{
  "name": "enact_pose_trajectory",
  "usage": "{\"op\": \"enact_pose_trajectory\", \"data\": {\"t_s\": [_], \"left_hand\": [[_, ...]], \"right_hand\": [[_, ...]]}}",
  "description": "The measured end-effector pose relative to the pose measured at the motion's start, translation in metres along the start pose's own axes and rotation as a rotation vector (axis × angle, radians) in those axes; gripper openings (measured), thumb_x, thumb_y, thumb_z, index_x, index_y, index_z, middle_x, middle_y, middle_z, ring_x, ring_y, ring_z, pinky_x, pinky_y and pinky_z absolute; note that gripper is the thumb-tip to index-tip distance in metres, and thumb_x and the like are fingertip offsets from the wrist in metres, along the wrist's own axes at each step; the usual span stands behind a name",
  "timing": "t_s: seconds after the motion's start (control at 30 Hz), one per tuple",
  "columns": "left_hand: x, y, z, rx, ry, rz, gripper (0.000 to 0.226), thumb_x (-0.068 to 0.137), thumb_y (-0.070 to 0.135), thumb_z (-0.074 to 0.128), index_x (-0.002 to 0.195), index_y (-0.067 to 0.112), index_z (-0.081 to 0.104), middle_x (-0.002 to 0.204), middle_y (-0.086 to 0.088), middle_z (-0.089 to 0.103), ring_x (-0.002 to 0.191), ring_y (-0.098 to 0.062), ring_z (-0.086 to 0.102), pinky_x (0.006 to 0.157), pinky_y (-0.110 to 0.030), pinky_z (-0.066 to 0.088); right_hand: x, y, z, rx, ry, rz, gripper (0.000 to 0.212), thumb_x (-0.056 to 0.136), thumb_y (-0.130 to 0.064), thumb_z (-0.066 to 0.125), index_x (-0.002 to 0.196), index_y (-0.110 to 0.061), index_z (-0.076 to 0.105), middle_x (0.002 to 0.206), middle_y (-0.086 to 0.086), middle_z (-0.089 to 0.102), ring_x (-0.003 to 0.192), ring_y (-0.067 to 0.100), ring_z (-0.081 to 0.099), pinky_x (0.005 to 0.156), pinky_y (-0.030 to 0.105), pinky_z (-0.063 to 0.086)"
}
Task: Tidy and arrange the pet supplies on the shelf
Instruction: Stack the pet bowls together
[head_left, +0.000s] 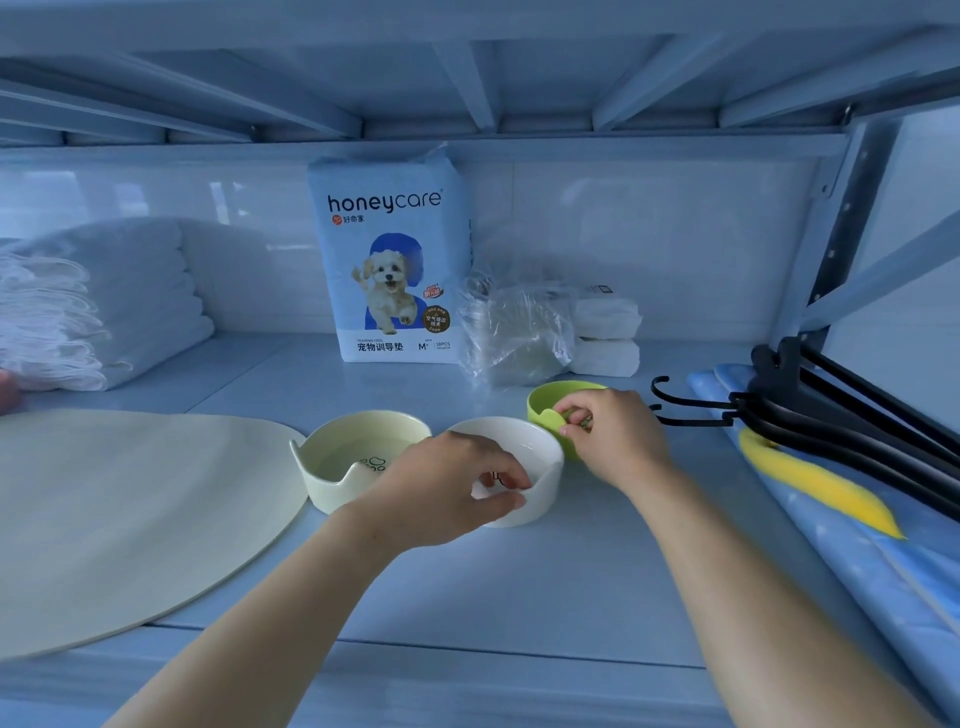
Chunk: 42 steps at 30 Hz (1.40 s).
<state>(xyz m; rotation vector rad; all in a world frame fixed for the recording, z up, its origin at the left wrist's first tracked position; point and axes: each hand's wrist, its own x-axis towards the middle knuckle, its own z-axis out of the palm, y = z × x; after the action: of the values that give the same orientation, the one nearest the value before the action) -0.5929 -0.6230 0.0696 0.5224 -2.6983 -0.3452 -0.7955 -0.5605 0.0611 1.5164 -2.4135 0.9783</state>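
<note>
The left hand (447, 480) grips the round white ceramic bowl (524, 467) by its rim; the right hand (613, 436) grips the green bowl (548, 402) on the shelf (519, 587).

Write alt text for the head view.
A person's left hand pinches the rim of a white pet bowl while the right hand holds a green bowl on a shelf, beside a pale yellow bowl and a Honeycare training-pad pack.

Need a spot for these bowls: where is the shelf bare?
Bare: front strip before the bowls, and the back between towels and pad pack. Crowded: mat on the left, hangers on the right.
</note>
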Motion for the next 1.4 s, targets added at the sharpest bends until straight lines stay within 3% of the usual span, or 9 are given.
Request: {"op": "enact_pose_trajectory", "data": {"t_s": [0.17, 0.33, 0.5, 0.67, 1.0, 1.1, 1.2, 1.3, 1.4], "left_hand": [[0.015, -0.005, 0.006, 0.173, 0.067, -0.036, 0.017, 0.09, 0.041, 0.051, 0.104, 0.041, 0.061, 0.102, 0.022, 0.064, 0.093, -0.001, 0.056, 0.075, -0.027, 0.049], [0.032, -0.009, 0.013, 0.279, 0.119, -0.121, 0.021, 0.094, 0.034, 0.046, 0.111, 0.037, 0.058, 0.109, 0.013, 0.064, 0.097, -0.017, 0.059, 0.07, -0.025, 0.043], [0.063, -0.019, 0.018, 0.376, 0.113, -0.207, 0.022, 0.095, 0.027, 0.044, 0.113, 0.032, 0.057, 0.113, 0.008, 0.062, 0.101, -0.021, 0.057, 0.071, -0.023, 0.036], [0.082, -0.022, 0.036, 0.36, 0.16, -0.312, 0.023, 0.093, 0.017, 0.044, 0.11, 0.027, 0.056, 0.109, 0.004, 0.062, 0.097, -0.023, 0.057, 0.069, -0.026, 0.031], [0.079, -0.038, 0.051, 0.32, 0.239, -0.234, 0.031, 0.096, 0.019, 0.041, 0.122, 0.027, 0.056, 0.119, 0.006, 0.06, 0.108, -0.021, 0.052, 0.069, -0.026, 0.03], [0.08, -0.037, 0.052, 0.366, 0.253, -0.232, 0.032, 0.097, 0.02, 0.039, 0.124, 0.029, 0.054, 0.119, 0.007, 0.059, 0.109, -0.019, 0.051, 0.07, -0.024, 0.025], [0.078, -0.035, 0.051, 0.401, 0.285, -0.221, 0.031, 0.097, 0.023, 0.037, 0.123, 0.03, 0.054, 0.114, 0.007, 0.061, 0.107, -0.019, 0.051, 0.069, -0.024, 0.024], [0.076, -0.034, 0.05, 0.4, 0.291, -0.208, 0.031, 0.096, 0.024, 0.038, 0.122, 0.03, 0.055, 0.111, 0.007, 0.061, 0.105, -0.019, 0.051, 0.069, -0.025, 0.029], [0.074, -0.035, 0.05, 0.389, 0.275, -0.181, 0.04, 0.089, 0.018, 0.044, 0.126, 0.03, 0.052, 0.114, 0.007, 0.06, 0.107, -0.019, 0.051, 0.073, -0.026, 0.035]], "right_hand": [[0.0, 0.003, -0.001, -0.037, 0.027, 0.014, 0.012, 0.083, -0.027, 0.066, 0.094, -0.032, 0.068, 0.089, -0.012, 0.068, 0.076, 0.01, 0.055, 0.058, 0.021, 0.033], [0.001, 0.005, -0.001, -0.044, 0.017, 0.011, 0.013, 0.085, -0.027, 0.063, 0.097, -0.032, 0.066, 0.092, -0.012, 0.069, 0.084, 0.014, 0.06, 0.062, 0.023, 0.041], [0.003, 0.006, 0.0, -0.065, -0.001, -0.001, 0.016, 0.085, -0.027, 0.063, 0.101, -0.032, 0.064, 0.096, -0.012, 0.069, 0.086, 0.015, 0.061, 0.067, 0.025, 0.045], [0.003, 0.006, 0.002, -0.084, 0.012, -0.029, 0.019, 0.086, -0.023, 0.06, 0.103, -0.031, 0.063, 0.095, -0.009, 0.069, 0.088, 0.019, 0.061, 0.071, 0.028, 0.046], [0.006, 0.005, 0.01, -0.13, 0.064, -0.076, 0.022, 0.081, -0.004, 0.058, 0.094, -0.022, 0.058, 0.085, -0.007, 0.066, 0.078, 0.022, 0.056, 0.065, 0.027, 0.032], [0.01, 0.007, 0.014, -0.125, 0.068, -0.073, 0.027, 0.08, 0.0, 0.056, 0.095, -0.022, 0.055, 0.079, -0.011, 0.056, 0.071, 0.016, 0.042, 0.085, 0.028, 0.035], [0.011, 0.004, 0.015, -0.143, 0.007, -0.038, 0.033, 0.08, 0.004, 0.052, 0.096, -0.024, 0.047, 0.088, -0.009, 0.052, 0.077, 0.017, 0.04, 0.108, 0.038, 0.021], [0.012, -0.002, 0.016, -0.152, -0.058, -0.009, 0.036, 0.079, 0.004, 0.052, 0.104, -0.021, 0.046, 0.107, -0.003, 0.057, 0.097, 0.021, 0.054, 0.113, 0.047, 0.014], [0.012, -0.001, 0.017, -0.159, -0.057, -0.016, 0.04, 0.083, -0.004, 0.052, 0.119, -0.023, 0.05, 0.119, -0.007, 0.057, 0.112, 0.017, 0.053, 0.113, 0.047, 0.015]]}}
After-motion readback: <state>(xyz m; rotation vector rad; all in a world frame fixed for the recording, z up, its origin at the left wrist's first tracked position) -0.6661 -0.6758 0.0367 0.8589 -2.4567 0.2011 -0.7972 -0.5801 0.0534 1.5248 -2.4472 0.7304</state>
